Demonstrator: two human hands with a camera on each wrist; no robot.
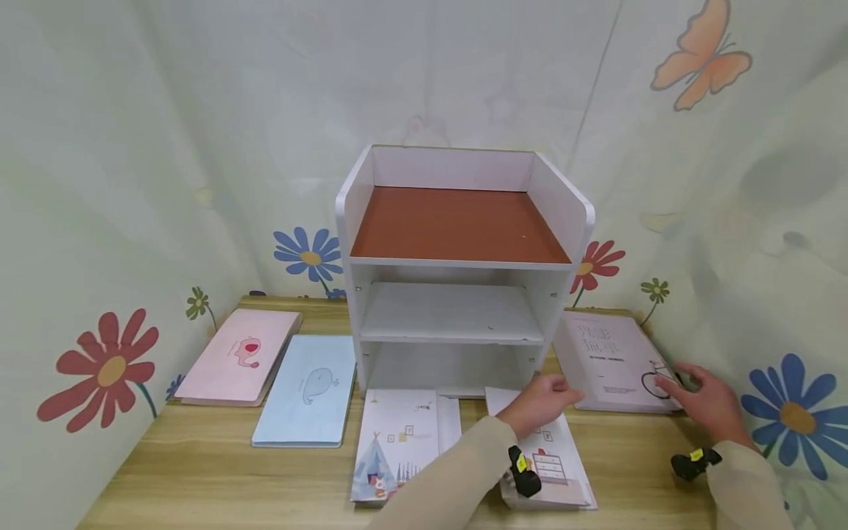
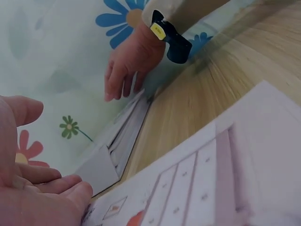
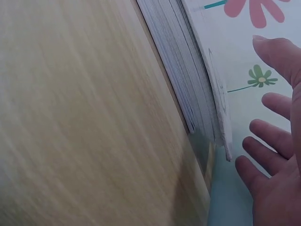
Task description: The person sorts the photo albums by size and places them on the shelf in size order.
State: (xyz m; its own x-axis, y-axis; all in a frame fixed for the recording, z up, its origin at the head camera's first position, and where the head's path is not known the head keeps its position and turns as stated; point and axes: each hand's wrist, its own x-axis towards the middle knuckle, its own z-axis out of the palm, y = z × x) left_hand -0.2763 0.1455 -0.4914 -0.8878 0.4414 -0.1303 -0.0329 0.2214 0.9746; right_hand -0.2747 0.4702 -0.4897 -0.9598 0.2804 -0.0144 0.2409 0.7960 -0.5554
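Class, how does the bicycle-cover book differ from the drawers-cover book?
The bicycle-cover book shows a dark bicycle; the drawers-cover book, a pale chest of drawers. The bicycle-cover book lies right of the white shelf unit, the drawers-cover book in front of it. Both lie cover up on the wooden table.

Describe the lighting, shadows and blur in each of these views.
Head view: soft, even light without strong glare, fine print on the bicycle-cover book too small to read; left wrist view: strongly tilted, the drawer-print cover looking soft up close; right wrist view: also tilted, a dark shadow on the wooden tabletop near that book's corner.
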